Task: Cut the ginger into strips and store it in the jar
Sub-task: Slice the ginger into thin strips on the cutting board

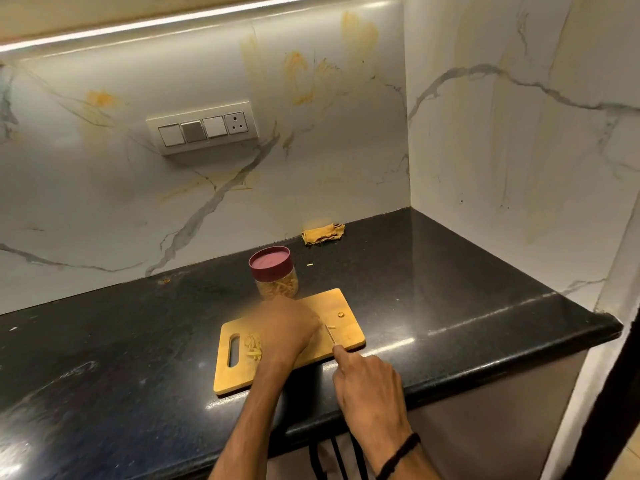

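Observation:
A wooden cutting board (pixel 343 308) lies on the black counter. A small heap of ginger strips (pixel 254 344) sits near the board's handle slot. My left hand (pixel 289 327) is curled over the middle of the board; what it holds is hidden beneath it. My right hand (pixel 369 382) grips a knife (pixel 330 333), index finger along its spine, the thin blade standing on the board just right of my left hand. A loose strip (pixel 331 327) and a small ginger bit (pixel 341 314) lie further right. Behind the board stands a clear jar (pixel 277 287) with a maroon lid, holding ginger strips.
A crumpled yellow cloth (pixel 322 233) lies by the back wall. The black counter (pixel 104 358) ends at a marble side wall (pixel 519 150) on the right, with its front edge near my arms. A switch panel (pixel 202 128) is on the backsplash. A stray strip (pixel 310 263) lies behind the jar.

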Motion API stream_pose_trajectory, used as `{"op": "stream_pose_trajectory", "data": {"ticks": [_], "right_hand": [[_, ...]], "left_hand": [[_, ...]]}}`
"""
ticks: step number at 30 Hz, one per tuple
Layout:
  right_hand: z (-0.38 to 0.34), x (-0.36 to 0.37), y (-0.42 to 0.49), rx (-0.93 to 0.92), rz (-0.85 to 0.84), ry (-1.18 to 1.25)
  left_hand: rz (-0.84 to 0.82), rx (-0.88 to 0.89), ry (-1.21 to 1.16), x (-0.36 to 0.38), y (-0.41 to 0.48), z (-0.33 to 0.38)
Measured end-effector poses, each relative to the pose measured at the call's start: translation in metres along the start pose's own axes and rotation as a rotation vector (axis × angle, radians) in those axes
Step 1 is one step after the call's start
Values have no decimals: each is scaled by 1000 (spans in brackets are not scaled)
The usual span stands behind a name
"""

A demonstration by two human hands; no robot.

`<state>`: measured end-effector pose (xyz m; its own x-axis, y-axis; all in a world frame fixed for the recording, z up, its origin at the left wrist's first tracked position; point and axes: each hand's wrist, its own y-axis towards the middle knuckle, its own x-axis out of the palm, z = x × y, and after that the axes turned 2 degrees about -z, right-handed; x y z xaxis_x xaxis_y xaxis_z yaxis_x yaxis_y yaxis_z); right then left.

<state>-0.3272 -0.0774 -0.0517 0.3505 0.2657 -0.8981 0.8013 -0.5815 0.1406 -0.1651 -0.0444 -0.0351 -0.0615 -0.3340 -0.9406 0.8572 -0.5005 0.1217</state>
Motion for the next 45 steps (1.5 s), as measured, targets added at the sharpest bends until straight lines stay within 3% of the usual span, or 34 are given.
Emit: {"op": "stream_pose_trajectory", "data": {"ticks": [5, 10, 14, 19, 25, 30, 35, 45], "right_hand": [[7, -13, -9, 51, 58, 158], [5, -7, -3, 136, 22, 133], [-16, 2, -6, 38, -31, 131], [-16, 8, 8, 95, 56, 151], [-22, 9, 10, -24, 60, 235], [10, -8, 13, 102, 225, 272], [29, -16, 16, 181, 278, 315], [15, -14, 9, 130, 191, 288]], "left_hand": [[63, -9, -29, -1, -3, -1], [99, -38, -35, -7, -4, -5], [149, -53, -37, -13, -4, -12], [203, -54, -75, -18, -1, -22], [225, -12, -126, -16, 4, -16], [116, 136, -71, -10, 3, 1], [-62, 284, 44, 8, 2, 19], [45, 213, 137, 10, 0, 6]]}}
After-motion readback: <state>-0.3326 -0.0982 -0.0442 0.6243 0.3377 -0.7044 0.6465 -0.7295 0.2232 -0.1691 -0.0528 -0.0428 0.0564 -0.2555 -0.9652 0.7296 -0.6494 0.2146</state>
